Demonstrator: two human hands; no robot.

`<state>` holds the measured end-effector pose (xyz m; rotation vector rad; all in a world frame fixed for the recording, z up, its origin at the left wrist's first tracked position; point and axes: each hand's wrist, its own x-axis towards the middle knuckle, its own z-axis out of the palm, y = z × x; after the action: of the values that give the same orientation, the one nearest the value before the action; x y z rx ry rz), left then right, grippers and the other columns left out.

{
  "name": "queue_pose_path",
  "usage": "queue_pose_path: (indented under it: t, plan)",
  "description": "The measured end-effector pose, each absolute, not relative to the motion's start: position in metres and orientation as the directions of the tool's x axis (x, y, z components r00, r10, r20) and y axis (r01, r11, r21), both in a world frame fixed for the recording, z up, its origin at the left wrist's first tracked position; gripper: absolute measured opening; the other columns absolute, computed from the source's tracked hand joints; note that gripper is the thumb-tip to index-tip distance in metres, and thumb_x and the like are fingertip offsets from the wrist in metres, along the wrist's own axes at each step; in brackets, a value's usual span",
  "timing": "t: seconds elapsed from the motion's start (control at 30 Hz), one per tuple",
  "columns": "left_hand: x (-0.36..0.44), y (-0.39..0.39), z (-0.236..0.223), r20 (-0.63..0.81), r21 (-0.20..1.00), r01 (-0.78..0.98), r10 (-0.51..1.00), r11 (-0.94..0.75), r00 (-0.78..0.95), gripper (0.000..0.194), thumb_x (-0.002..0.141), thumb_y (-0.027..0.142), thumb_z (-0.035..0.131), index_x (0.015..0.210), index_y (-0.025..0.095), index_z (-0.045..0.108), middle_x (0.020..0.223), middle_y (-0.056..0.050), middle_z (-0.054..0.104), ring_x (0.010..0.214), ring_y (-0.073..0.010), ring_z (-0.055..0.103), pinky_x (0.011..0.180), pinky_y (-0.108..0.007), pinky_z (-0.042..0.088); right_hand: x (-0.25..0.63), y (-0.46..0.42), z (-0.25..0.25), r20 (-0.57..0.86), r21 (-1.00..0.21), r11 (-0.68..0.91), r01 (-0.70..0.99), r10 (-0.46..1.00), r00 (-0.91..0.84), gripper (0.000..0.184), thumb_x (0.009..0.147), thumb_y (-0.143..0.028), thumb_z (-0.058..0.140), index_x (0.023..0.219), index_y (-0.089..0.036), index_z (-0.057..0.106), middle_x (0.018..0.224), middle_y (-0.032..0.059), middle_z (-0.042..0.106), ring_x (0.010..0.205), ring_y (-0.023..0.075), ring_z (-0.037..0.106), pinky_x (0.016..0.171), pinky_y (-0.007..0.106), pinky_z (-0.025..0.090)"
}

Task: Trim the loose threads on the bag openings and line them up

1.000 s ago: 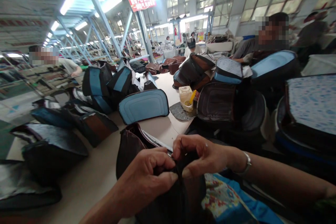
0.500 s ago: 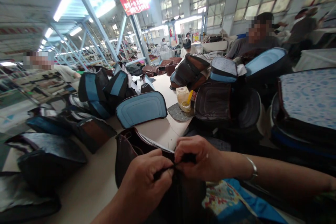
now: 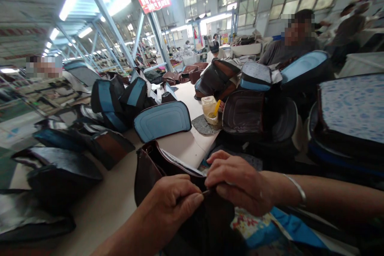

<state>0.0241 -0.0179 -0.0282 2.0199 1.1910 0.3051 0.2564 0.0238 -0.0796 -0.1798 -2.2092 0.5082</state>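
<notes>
your left grip [image 3: 172,204] is pinched together, thumb against fingers, on a small thin metal bit [image 3: 205,193], too small to tell if it's a zip pull or a needle. your right grip [image 3: 240,182] is curled over the top edge of the dark brown bag [image 3: 147,178] right next to that pinch, but can't tell if it's clamped or just resting, thumb's hidden. the bag stands on the counter [image 3: 105,204] btwn your hands, w/ a floral-and-blue cloth [image 3: 258,228] just beside it under your right forearm. main risk: the bit's tiny, so a slack pinch could lose it down into the dark folds of the bag or the cloth. if it's a needle, your right fingers are close enough to get pricked. bag's soft & looks loosely propped, so it could slump if your right grip eases. vs the last frame, your right hand lies flatter & further right, & the metal bit now shows btwn your hands, where a dark strip showed before
</notes>
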Motion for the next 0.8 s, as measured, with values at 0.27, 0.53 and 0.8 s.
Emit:
queue_pose_path:
  t: [0.27,0.53,0.8]
  plan:
    - [0.03,-0.031,-0.021,0.097,0.411,0.676,0.767,-0.611,0.634,0.03,0.102,0.027,0.046,0.078,0.02,0.064,0.076,-0.002,0.06,0.074,-0.0171,0.055,0.067,-0.029,0.037,0.26,0.053,-0.038,0.333,-0.718,0.691,-0.079,0.243,-0.911,0.013,0.095,-0.022,0.061,0.09,-0.011,0.066,0.086,0.0048,0.058,0.078,0.0118,0.057,0.073,0.023,0.046]
    - [0.011,-0.022,-0.002,0.211,0.363,0.604,0.694,-0.71,0.688,0.02,0.1,0.019,0.05,0.083,0.021,0.06,0.078,0.001,0.057,0.077,-0.0157,0.053,0.078,-0.029,0.035,0.239,0.033,-0.01,0.475,-0.454,0.888,0.069,0.306,-0.825,0.005,0.08,-0.014,0.062,0.079,-0.015,0.057,0.079,0.0014,0.054,0.067,0.0122,0.044,0.064,0.027,0.038]
    - [-0.055,-0.022,0.007,-0.007,0.639,0.636,0.823,-0.434,0.568,0.032,0.104,0.034,0.044,0.081,0.018,0.059,0.103,-0.006,0.057,0.102,-0.0199,0.055,0.092,-0.026,0.042,0.208,0.083,-0.036,0.248,-0.854,0.496,-0.157,0.122,-0.961,0.045,0.083,-0.054,0.074,0.095,-0.012,0.064,0.089,-0.0002,0.06,0.085,0.0136,0.056,0.077,0.023,0.045]
